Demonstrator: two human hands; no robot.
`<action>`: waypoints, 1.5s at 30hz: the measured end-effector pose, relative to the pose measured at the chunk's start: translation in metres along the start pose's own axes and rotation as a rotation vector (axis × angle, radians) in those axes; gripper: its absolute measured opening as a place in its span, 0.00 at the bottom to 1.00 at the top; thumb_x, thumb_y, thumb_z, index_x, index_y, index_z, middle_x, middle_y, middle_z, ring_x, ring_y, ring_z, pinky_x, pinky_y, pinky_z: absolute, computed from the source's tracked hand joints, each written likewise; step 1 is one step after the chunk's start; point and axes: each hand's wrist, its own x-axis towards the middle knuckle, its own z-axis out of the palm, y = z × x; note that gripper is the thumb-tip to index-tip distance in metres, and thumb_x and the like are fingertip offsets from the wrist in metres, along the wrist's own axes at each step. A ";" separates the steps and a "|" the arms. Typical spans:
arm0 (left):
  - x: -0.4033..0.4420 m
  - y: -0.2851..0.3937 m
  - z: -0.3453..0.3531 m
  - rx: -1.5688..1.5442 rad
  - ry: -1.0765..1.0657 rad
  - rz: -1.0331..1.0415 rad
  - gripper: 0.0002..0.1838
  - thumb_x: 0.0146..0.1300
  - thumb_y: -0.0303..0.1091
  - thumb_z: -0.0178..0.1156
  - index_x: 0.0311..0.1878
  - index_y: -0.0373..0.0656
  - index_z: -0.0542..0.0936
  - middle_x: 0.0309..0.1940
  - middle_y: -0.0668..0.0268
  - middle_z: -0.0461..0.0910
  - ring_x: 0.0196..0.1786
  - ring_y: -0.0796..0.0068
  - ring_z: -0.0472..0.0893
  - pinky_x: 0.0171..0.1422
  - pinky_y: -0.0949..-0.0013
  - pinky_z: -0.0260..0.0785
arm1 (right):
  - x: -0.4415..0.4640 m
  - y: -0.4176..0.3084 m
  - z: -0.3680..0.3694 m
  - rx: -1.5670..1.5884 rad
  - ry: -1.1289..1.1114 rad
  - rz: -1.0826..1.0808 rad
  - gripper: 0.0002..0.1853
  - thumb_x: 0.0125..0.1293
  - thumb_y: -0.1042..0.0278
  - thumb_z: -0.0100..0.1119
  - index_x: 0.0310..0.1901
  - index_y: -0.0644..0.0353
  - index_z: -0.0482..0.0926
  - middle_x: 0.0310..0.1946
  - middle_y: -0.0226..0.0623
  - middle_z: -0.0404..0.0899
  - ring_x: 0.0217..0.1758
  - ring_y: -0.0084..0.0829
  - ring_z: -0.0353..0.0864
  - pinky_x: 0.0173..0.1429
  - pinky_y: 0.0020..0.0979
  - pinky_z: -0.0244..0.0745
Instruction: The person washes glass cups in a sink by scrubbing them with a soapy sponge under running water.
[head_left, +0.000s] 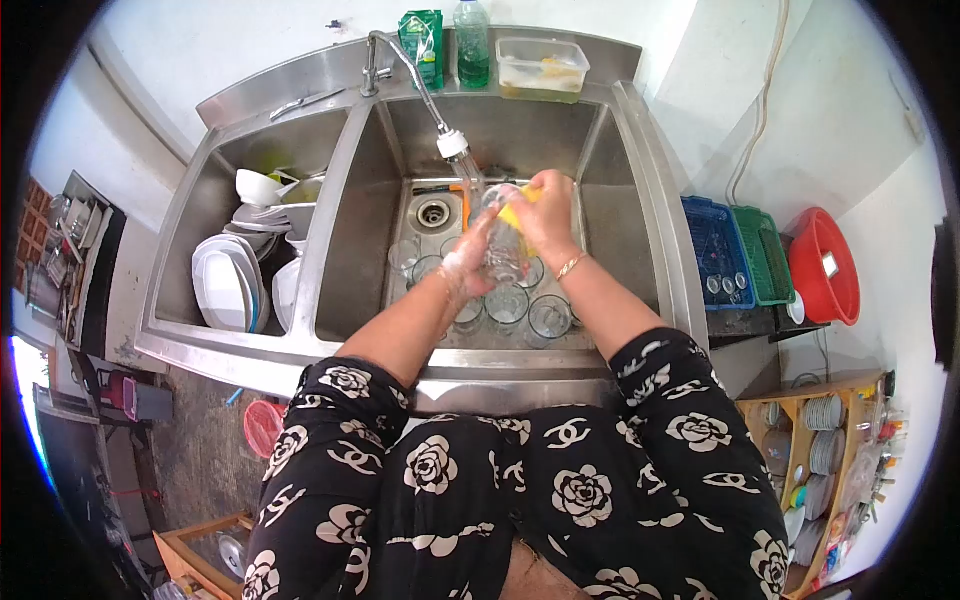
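My left hand is wrapped round a clear drinking glass, with white suds on the fingers and wrist. At the glass's rim, my right hand grips a yellow sponge. Both hands are above the right basin of a steel sink. Just behind them, water runs from the white nozzle of the faucet. Several clear glasses stand on the basin floor below my hands. A drain shows at the back left of that basin, with an orange-handled thing beside it.
White plates and a white bowl fill the left basin. On the back ledge are a green pouch, a bottle and a plastic tub. Blue and green baskets and a red basin stand right.
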 end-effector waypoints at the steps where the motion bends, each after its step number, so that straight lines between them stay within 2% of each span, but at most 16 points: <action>1: 0.000 -0.003 0.006 -0.043 -0.035 -0.001 0.26 0.67 0.62 0.44 0.56 0.54 0.72 0.46 0.63 0.78 0.44 0.64 0.81 0.43 0.56 0.76 | 0.001 -0.001 0.001 0.026 -0.012 -0.006 0.18 0.50 0.63 0.68 0.38 0.64 0.73 0.39 0.47 0.71 0.51 0.47 0.70 0.53 0.42 0.66; 8: 0.003 0.004 0.005 -0.129 0.102 0.004 0.26 0.67 0.61 0.45 0.57 0.53 0.71 0.47 0.62 0.78 0.43 0.61 0.81 0.45 0.54 0.76 | -0.015 -0.026 0.000 -0.151 -0.084 -0.466 0.28 0.54 0.62 0.69 0.55 0.63 0.73 0.53 0.49 0.74 0.55 0.41 0.75 0.62 0.38 0.67; 11: 0.014 0.000 -0.019 -0.088 -0.262 -0.140 0.27 0.63 0.58 0.53 0.57 0.49 0.71 0.43 0.60 0.79 0.44 0.64 0.81 0.51 0.57 0.74 | 0.032 0.006 -0.009 0.394 -0.425 0.341 0.30 0.53 0.62 0.70 0.56 0.63 0.72 0.46 0.45 0.79 0.44 0.36 0.80 0.52 0.36 0.74; 12: -0.003 0.003 -0.003 -0.065 -0.151 -0.111 0.23 0.59 0.47 0.60 0.52 0.44 0.72 0.36 0.59 0.79 0.38 0.65 0.80 0.44 0.60 0.75 | 0.043 0.040 -0.003 0.440 -0.486 0.314 0.26 0.50 0.57 0.72 0.49 0.62 0.78 0.36 0.40 0.83 0.36 0.30 0.82 0.43 0.32 0.77; 15: 0.000 -0.007 0.004 0.191 -0.201 -0.151 0.20 0.54 0.36 0.63 0.49 0.40 0.74 0.37 0.59 0.80 0.39 0.66 0.80 0.41 0.62 0.74 | 0.047 0.009 -0.023 -0.135 -0.756 0.196 0.25 0.41 0.53 0.75 0.36 0.64 0.82 0.31 0.44 0.82 0.34 0.34 0.81 0.42 0.33 0.76; 16: -0.011 -0.009 0.023 0.291 -0.075 -0.036 0.19 0.50 0.31 0.64 0.46 0.37 0.75 0.37 0.59 0.80 0.37 0.67 0.81 0.40 0.63 0.75 | 0.040 0.014 -0.013 -0.372 -0.733 0.020 0.24 0.41 0.48 0.73 0.29 0.63 0.82 0.28 0.47 0.82 0.34 0.40 0.82 0.41 0.35 0.75; 19: -0.003 -0.013 0.024 0.581 0.177 0.099 0.22 0.48 0.32 0.66 0.47 0.36 0.75 0.38 0.59 0.80 0.36 0.67 0.81 0.39 0.64 0.75 | 0.022 -0.015 -0.014 -0.466 -0.506 -0.045 0.19 0.46 0.52 0.73 0.27 0.61 0.81 0.23 0.39 0.81 0.25 0.29 0.79 0.34 0.33 0.73; 23: -0.012 0.015 0.018 -0.156 -0.160 -0.115 0.25 0.51 0.37 0.65 0.51 0.36 0.72 0.39 0.57 0.80 0.36 0.65 0.81 0.40 0.62 0.76 | 0.039 0.009 -0.024 1.002 -0.526 0.747 0.16 0.49 0.57 0.73 0.23 0.60 0.79 0.22 0.34 0.79 0.26 0.26 0.79 0.33 0.30 0.73; 27: 0.003 -0.004 0.010 0.184 -0.088 -0.052 0.23 0.53 0.35 0.62 0.51 0.38 0.72 0.40 0.58 0.79 0.39 0.64 0.81 0.43 0.60 0.77 | 0.040 -0.004 -0.010 -0.191 -0.586 0.014 0.19 0.48 0.53 0.73 0.23 0.62 0.78 0.19 0.39 0.77 0.25 0.27 0.78 0.31 0.32 0.72; 28: 0.006 -0.017 0.014 0.276 0.072 0.183 0.20 0.54 0.35 0.62 0.50 0.40 0.73 0.38 0.61 0.79 0.36 0.67 0.81 0.41 0.61 0.77 | 0.026 -0.016 -0.004 -0.324 -0.469 -0.059 0.22 0.47 0.50 0.74 0.23 0.64 0.78 0.19 0.40 0.77 0.23 0.27 0.75 0.31 0.31 0.71; 31: 0.012 -0.006 0.000 0.385 0.007 0.177 0.20 0.54 0.35 0.62 0.50 0.40 0.72 0.37 0.62 0.79 0.35 0.67 0.81 0.41 0.61 0.77 | 0.030 -0.001 0.003 0.018 -0.424 0.064 0.24 0.47 0.49 0.74 0.24 0.65 0.78 0.20 0.38 0.78 0.23 0.25 0.73 0.30 0.29 0.70; 35: -0.001 0.009 0.014 -0.010 -0.067 0.003 0.22 0.58 0.44 0.61 0.51 0.41 0.72 0.36 0.58 0.79 0.36 0.62 0.82 0.43 0.58 0.77 | 0.039 0.008 0.001 0.392 -0.241 0.449 0.22 0.55 0.49 0.68 0.28 0.65 0.78 0.23 0.34 0.79 0.26 0.22 0.75 0.30 0.25 0.70; 39: 0.026 0.006 -0.013 -0.237 0.083 0.211 0.28 0.61 0.55 0.56 0.54 0.42 0.71 0.44 0.58 0.79 0.46 0.60 0.81 0.50 0.55 0.75 | 0.001 -0.023 0.018 0.080 -0.312 0.285 0.22 0.60 0.54 0.63 0.46 0.67 0.77 0.41 0.52 0.79 0.45 0.42 0.81 0.49 0.38 0.74; 40: -0.005 0.026 0.018 -0.191 0.201 0.254 0.27 0.63 0.55 0.53 0.54 0.43 0.71 0.45 0.56 0.78 0.47 0.57 0.81 0.53 0.54 0.74 | -0.012 -0.033 0.020 0.014 -0.282 0.114 0.22 0.60 0.55 0.62 0.47 0.66 0.77 0.44 0.53 0.78 0.48 0.43 0.79 0.52 0.39 0.73; 42: 0.054 0.010 -0.061 -0.359 0.068 0.283 0.26 0.62 0.55 0.53 0.52 0.43 0.72 0.44 0.55 0.78 0.44 0.55 0.80 0.51 0.53 0.74 | -0.035 -0.051 0.021 -0.112 -0.220 -0.229 0.22 0.61 0.57 0.59 0.51 0.66 0.75 0.51 0.56 0.74 0.54 0.46 0.76 0.57 0.40 0.70; 45: 0.047 0.013 -0.061 -0.433 0.073 0.332 0.23 0.62 0.54 0.54 0.49 0.44 0.72 0.42 0.57 0.77 0.43 0.56 0.79 0.50 0.53 0.74 | -0.042 -0.061 0.016 -0.268 -0.242 -0.472 0.23 0.60 0.60 0.59 0.54 0.64 0.73 0.58 0.55 0.68 0.58 0.51 0.70 0.63 0.43 0.65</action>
